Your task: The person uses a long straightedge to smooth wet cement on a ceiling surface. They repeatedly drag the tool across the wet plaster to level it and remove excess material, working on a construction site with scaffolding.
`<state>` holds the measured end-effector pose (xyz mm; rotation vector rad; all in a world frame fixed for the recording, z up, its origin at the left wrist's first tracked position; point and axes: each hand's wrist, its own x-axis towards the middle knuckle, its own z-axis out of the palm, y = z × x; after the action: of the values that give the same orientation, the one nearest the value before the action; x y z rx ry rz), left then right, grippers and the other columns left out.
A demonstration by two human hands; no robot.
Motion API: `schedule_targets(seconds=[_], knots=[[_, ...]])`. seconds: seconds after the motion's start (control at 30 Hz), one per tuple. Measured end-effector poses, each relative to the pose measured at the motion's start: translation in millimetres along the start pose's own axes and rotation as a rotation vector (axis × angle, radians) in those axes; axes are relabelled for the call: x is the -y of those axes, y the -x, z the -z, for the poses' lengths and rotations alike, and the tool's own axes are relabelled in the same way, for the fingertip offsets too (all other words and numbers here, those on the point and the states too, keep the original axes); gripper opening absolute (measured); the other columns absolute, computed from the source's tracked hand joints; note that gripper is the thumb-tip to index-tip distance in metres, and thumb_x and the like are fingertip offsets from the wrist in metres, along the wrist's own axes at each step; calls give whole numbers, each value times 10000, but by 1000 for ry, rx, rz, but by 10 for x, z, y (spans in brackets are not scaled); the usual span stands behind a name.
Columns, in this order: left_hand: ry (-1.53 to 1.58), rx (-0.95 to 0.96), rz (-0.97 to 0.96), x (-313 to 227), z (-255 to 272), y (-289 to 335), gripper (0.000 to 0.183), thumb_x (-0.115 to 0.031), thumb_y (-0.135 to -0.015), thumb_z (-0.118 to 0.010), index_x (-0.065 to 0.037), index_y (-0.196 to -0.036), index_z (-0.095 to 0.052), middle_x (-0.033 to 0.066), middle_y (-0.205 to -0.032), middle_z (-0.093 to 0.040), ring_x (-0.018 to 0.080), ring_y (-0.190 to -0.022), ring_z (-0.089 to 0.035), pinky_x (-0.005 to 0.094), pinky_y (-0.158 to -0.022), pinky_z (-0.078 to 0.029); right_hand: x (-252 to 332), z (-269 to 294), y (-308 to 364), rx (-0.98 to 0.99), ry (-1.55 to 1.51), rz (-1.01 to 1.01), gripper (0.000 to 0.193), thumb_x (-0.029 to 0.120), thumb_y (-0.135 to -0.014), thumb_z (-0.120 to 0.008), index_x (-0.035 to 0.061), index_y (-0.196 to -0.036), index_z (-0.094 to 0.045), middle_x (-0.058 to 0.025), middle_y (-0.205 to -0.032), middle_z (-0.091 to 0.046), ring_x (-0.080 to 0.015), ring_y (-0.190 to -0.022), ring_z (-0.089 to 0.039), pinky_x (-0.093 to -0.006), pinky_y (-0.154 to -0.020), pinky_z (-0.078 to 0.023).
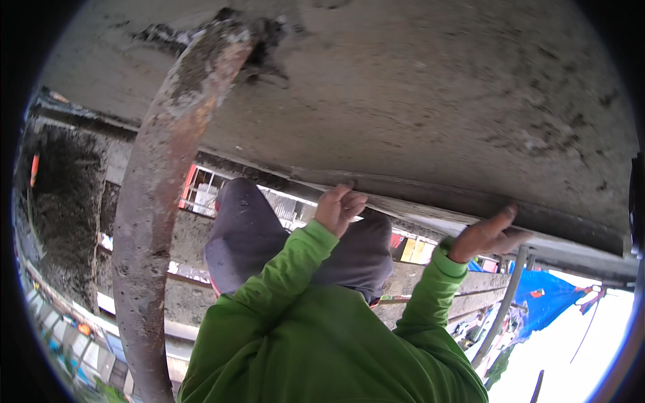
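Left hand (pixel 340 207) and right hand (pixel 489 236) grip the long board (pixel 424 195) between them, likely stiff, best held at its edge.

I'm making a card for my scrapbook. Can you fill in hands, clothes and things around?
Left hand: fingers curled at the edge of a long strip
Right hand: thumb and fingers spread at the same edge
Clothes: green top, greyish trousers
Picture top: rough grey surface
Picture left: thick, stained pole
Picture right: blue sheet
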<state>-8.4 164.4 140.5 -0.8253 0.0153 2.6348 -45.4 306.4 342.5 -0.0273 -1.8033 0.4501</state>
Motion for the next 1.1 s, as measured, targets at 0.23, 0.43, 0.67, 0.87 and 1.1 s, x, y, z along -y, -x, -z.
schedule_targets(seconds=[0.23, 0.43, 0.67, 0.87, 1.1], knots=[[-53, 45, 50, -84, 64, 21, 116, -154, -806, -526, -44, -814, -492, 126, -706, -566, 172, -625, -568, 256, -571, -502, 270, -94, 38, -27, -177, -57, 668, 243, -797, -516, -191, -1209, -220, -259, -1018, -479, -247, -858, -495, -317, -770, -415], [97, 198, 86, 45, 191, -197, 107, -160, -811, -512, -70, -781, -461, 99, -673, -531, 152, -599, -528, 234, -515, -445, 36, -59, 8, -12, 50, 153, 516, 148, -824, -462, -144, -1209, -282, -224, -1112, -446, -256, -950, -475, -320, -791, -410], [-6, 31, 43, -23, -35, -58, 86, -130, -776, -581, -64, -785, -527, 29, -570, -487, 135, -548, -455, 253, -523, -409, 203, -61, -72, 59, -183, -157, 614, 176, -794, -484, -99, -1267, -204, -213, -1219, -336, -254, -1090, -366, -317, -930, -274], [-1, 104, 68, -18, 89, -87, 164, -156, -784, -564, -63, -919, -561, 43, -710, -603, 150, -661, -571, 261, -589, -472, 126, 10, -1, 46, -228, -222, 587, 118, -789, -502, -91, -1253, -209, -191, -1138, -396, -220, -1006, -406, -286, -885, -308], [38, 32, 41, 44, -6, -54, 126, -159, -792, -565, -49, -854, -553, 53, -642, -564, 135, -591, -524, 246, -524, -436, 56, 75, -117, 92, -168, -144, 457, 124, -768, -537, -58, -1145, -354, -165, -1030, -407, -243, -937, -426, -312, -841, -332]])
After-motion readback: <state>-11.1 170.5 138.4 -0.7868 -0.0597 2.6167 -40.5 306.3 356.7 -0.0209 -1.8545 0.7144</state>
